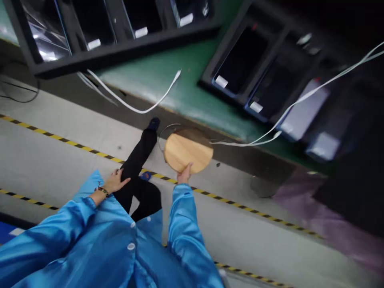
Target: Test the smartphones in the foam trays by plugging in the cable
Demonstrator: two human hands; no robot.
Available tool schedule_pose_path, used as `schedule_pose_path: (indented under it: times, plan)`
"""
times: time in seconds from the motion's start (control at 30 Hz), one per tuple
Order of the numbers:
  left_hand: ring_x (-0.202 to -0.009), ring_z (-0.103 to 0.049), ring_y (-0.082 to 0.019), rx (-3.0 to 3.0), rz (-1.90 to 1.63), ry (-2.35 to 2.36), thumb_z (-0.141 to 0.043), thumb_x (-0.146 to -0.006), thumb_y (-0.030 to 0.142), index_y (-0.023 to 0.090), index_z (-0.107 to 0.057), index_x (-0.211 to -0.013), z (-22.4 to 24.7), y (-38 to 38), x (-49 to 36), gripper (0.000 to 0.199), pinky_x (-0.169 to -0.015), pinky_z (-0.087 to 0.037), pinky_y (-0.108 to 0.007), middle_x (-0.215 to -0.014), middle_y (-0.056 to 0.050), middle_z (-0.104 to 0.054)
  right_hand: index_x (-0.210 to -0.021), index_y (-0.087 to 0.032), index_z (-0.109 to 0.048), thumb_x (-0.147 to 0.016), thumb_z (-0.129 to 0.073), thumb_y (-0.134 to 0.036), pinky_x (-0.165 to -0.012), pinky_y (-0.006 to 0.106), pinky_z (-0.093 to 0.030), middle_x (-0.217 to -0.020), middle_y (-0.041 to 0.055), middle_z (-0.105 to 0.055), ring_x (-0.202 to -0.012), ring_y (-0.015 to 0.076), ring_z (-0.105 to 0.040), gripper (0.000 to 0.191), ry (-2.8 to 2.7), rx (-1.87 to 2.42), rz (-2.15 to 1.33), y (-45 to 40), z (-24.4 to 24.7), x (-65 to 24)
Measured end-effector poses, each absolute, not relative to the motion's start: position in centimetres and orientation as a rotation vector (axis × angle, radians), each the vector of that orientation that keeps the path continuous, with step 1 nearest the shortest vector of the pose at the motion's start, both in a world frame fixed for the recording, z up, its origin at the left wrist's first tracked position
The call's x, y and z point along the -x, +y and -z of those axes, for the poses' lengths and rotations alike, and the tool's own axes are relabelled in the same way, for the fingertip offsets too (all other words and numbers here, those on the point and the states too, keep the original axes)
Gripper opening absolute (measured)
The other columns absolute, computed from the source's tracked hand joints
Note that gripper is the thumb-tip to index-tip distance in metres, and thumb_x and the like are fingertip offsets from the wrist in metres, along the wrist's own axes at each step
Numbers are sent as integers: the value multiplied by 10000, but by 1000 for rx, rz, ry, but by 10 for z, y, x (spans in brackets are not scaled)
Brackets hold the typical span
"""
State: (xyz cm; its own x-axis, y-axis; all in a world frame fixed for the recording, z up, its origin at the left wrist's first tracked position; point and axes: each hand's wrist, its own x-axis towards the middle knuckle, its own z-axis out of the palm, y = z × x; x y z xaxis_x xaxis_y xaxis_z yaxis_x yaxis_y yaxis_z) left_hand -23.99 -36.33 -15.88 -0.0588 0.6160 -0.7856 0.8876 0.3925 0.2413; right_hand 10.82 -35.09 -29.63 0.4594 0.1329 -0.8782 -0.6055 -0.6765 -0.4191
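My right hand point(185, 174) grips the near edge of a round wooden stool seat point(189, 152), thumb on top and fingers out of sight beneath. The seat's far side lies in shadow by the table edge. My left hand point(113, 182) rests on my thigh in black trousers point(138, 160), fingers spread, holding nothing. A beaded bracelet circles that wrist. Both arms wear blue sleeves.
Above, a green-topped table point(144, 84) carries a black tray point(120, 44) and another tray point(240, 92), both with phone-like devices. A white cable point(135, 109) overhangs its edge; another cable point(288, 110) crosses the right. Striped tape point(75, 143) marks the floor.
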Motion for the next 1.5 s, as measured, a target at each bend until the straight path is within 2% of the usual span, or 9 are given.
schedule_pose_path:
  times: [0.13, 0.33, 0.63, 0.8, 0.93, 1.07, 1.2, 1.33, 1.5]
  plan:
    - [-1132, -806, -374, -1106, 753, 1772, -603, -1061, 711, 136, -701, -1395, 194, -414, 276, 672, -1017, -633, -491, -1210, -205, -811, -1605, -220, -550, -1092, -650, -660, -1009, 423, -692, -1509, 134, -708, -1257, 223, -759, 683, 493, 1918, -1113, -374, 326, -106]
    - [-1209, -732, -290, -1134, 918, 1640, -750, -1088, 437, 165, -700, -1396, 236, -396, 281, 414, -1047, -652, -512, -1377, -136, -718, -1583, -236, -550, -1030, -746, -606, -1055, 471, -687, -1590, 145, -664, -1356, 234, -728, 693, 582, 1867, -998, -405, 329, -92]
    - [-1095, -745, -246, -1303, 230, 1550, -732, -1099, 435, 153, -726, -1277, 290, -339, 241, 333, -993, -660, -456, -1256, -115, -745, -1573, -255, -571, -986, -771, -653, -1157, 524, -632, -1607, 132, -651, -1422, 267, -689, 737, 570, 1772, -910, -495, 328, -26]
    - [-1440, -612, -225, -1299, -638, 1714, -261, -1214, 621, 210, -506, -1509, 246, -206, 289, 563, -1212, -512, -435, -1648, -213, -506, -1599, -220, -515, -964, -741, -750, -1176, 564, -608, -1666, 183, -578, -1497, 302, -622, 858, 626, 1812, -876, -542, 331, 14]
    - [-1423, -623, -157, -1138, -1090, 1697, 220, -1000, 816, 224, -264, -1614, 147, -82, 360, 980, -1199, -539, -372, -1700, -179, -428, -1569, -257, -489, -967, -665, -817, -1113, 551, -639, -1607, 177, -613, -1396, 295, -685, 840, 690, 1894, -883, -556, 329, 37]
    - [-1091, -675, -111, -1034, -1286, 1546, -41, -1056, 906, 156, -495, -1421, 86, -6, 424, 949, -1066, -603, -315, -1357, -100, -645, -1410, -235, -570, -925, -573, -938, -1017, 487, -669, -1347, 153, -723, -1213, 279, -751, 853, 705, 1985, -949, -553, 325, 51]
    - [-1187, -628, -98, -1278, -1112, 1615, -241, -1157, 798, 171, -590, -1052, 80, 56, 484, 725, -1082, -548, -364, -1018, -32, -649, -1334, -217, -588, -1014, -435, -868, -983, 483, -676, -1174, 126, -740, -1134, 277, -774, 741, 648, 2096, -1012, -545, 319, 61]
    - [-1385, -554, -110, -1594, -938, 1570, -334, -1053, 943, 187, -459, -843, 76, 107, 532, 795, -1090, -479, -406, -871, 7, -506, -1516, -253, -456, -1032, -451, -727, -1100, 643, -617, -1448, 219, -621, -1373, 388, -678, 677, 595, 2406, -864, -541, 313, 69]
    - [-1498, -504, -90, -1632, -1030, 1631, -382, -1084, 890, 157, -532, -1013, 70, 101, 539, 751, -1154, -430, -370, -1071, 3, -605, -1672, -79, -286, -907, -645, -490, -1365, 755, -260, -1678, 382, -353, -1650, 520, -323, 940, 228, 2728, -595, -535, 296, 75]
